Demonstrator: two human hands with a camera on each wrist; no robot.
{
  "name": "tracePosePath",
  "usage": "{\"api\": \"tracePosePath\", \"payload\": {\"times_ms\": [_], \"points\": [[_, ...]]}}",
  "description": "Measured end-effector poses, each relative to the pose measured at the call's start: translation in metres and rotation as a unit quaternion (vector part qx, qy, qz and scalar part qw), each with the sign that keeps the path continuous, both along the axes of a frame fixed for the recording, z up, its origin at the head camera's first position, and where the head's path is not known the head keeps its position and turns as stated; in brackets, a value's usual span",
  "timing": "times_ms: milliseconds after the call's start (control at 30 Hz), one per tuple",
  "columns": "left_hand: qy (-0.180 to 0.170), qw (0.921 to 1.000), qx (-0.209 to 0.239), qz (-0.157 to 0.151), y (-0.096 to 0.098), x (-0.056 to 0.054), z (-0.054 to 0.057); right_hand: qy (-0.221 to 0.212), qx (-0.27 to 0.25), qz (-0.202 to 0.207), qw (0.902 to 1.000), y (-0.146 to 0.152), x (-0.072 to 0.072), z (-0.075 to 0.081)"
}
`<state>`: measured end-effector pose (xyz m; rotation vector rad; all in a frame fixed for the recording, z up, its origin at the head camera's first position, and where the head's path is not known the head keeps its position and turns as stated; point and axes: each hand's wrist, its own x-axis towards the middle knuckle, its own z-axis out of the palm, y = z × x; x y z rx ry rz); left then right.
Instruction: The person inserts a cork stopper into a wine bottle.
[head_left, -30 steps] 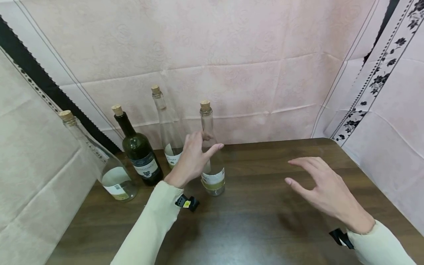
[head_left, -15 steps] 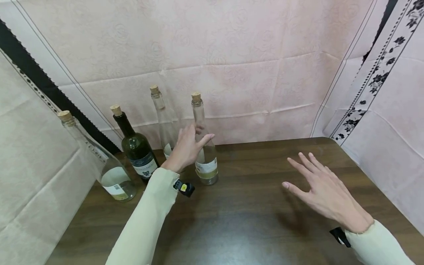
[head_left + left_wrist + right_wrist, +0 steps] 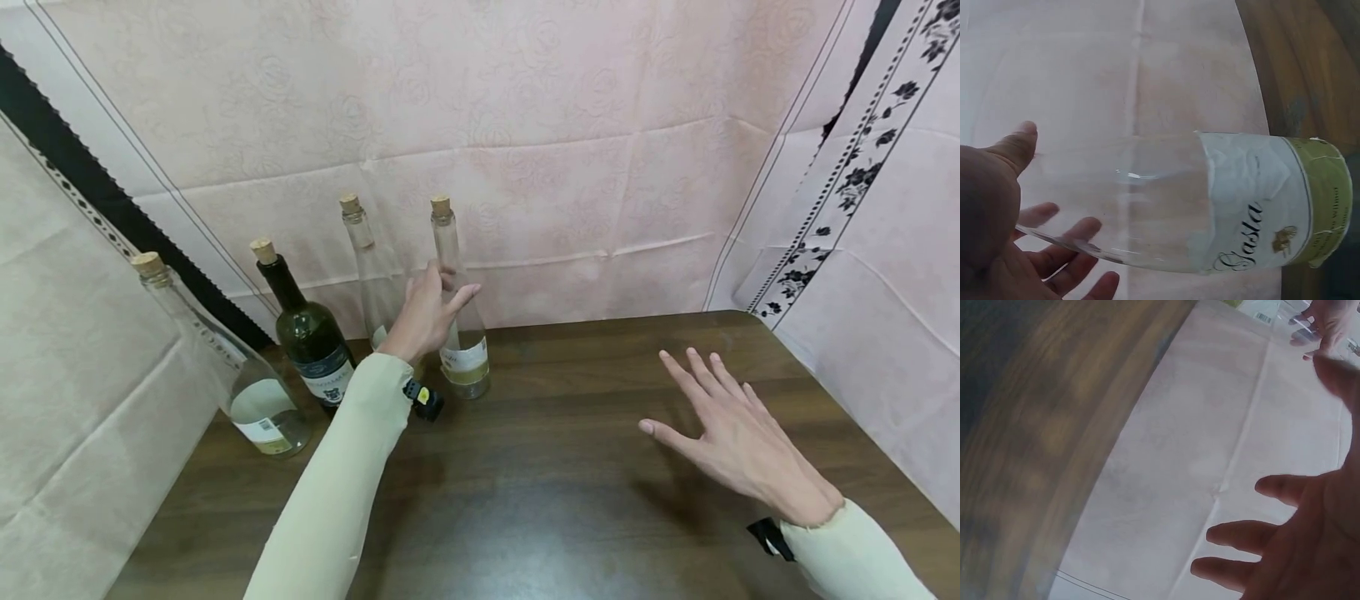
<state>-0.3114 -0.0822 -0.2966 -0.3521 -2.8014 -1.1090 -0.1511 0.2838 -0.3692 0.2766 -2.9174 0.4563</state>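
My left hand (image 3: pixel 426 312) holds a clear glass bottle (image 3: pixel 465 337) by its upper part, thumb on one side and fingers on the other. The bottle has a cork stopper (image 3: pixel 441 207) and stands upright at the table's back. In the left wrist view, the fingers (image 3: pixel 1079 265) lie against and behind the glass, and the white and green label (image 3: pixel 1257 200) faces the camera. My right hand (image 3: pixel 738 442) hovers over the table at the right with its fingers spread, holding nothing. The right wrist view shows its separated fingers (image 3: pixel 1244 537).
Left of the held bottle stand another corked clear bottle (image 3: pixel 375 275), partly hidden by the left hand, a dark green wine bottle (image 3: pixel 315 337) and a wide clear bottle (image 3: pixel 255 383). Pale cloth (image 3: pixel 562 167) hangs behind the brown wooden table (image 3: pixel 562 467) and along both sides.
My left hand has carried the clear bottle leftward and back, closer to the other bottles. The right hand's fingers have spread apart; that hand has hardly shifted.
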Motion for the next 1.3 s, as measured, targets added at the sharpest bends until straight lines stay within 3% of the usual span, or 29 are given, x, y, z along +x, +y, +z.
{"api": "tracePosePath", "payload": {"times_ms": [333, 500, 867, 1000, 1100, 1200, 1300], "points": [[-0.005, 0.9996, 0.025, 0.006, 0.006, -0.023, 0.0, 0.045, -0.026, 0.005, 0.9986, 0.004, -0.001, 0.0], [-0.004, 0.9993, 0.034, 0.013, 0.003, -0.032, 0.0, 0.047, -0.031, 0.009, 0.9984, 0.002, -0.001, 0.0], [0.024, 0.9985, 0.031, 0.038, -0.005, -0.04, -0.004, 0.047, -0.031, 0.021, 0.9982, 0.0, -0.005, 0.002], [0.065, 0.9965, 0.017, 0.05, -0.006, -0.037, -0.004, 0.064, -0.031, 0.027, 0.9971, -0.001, -0.005, 0.003], [0.102, 0.9928, 0.008, 0.062, -0.006, -0.029, -0.003, 0.068, -0.032, 0.028, 0.9968, -0.002, -0.004, 0.006], [0.147, 0.9866, -0.01, 0.071, -0.006, -0.011, -0.001, 0.066, -0.037, 0.025, 0.9968, -0.003, -0.001, 0.01], [0.2, 0.9752, -0.058, 0.074, -0.007, 0.017, 0.002, 0.063, -0.036, 0.015, 0.9972, -0.003, 0.002, 0.015]]}}
